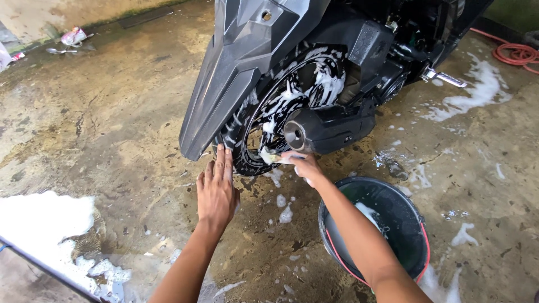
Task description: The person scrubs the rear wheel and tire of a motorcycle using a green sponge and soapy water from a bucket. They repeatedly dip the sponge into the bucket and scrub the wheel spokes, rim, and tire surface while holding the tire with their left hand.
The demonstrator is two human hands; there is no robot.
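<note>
Soapy black motorcycle rear wheel stands just ahead of my hands: right hand grips a pale foamy sponge against its rim, left hand open, fingertips touching its tyre.

From my remote seat, the scooter runs off the top edge, so I see only its rear. My right hand covers most of the pale sponge, and I can't tell its full shape. The rear fender and foam hide much of the wheel. My right forearm crosses the bucket. The red hose leaves at the right edge. Litter at top left is too small to identify.
</note>
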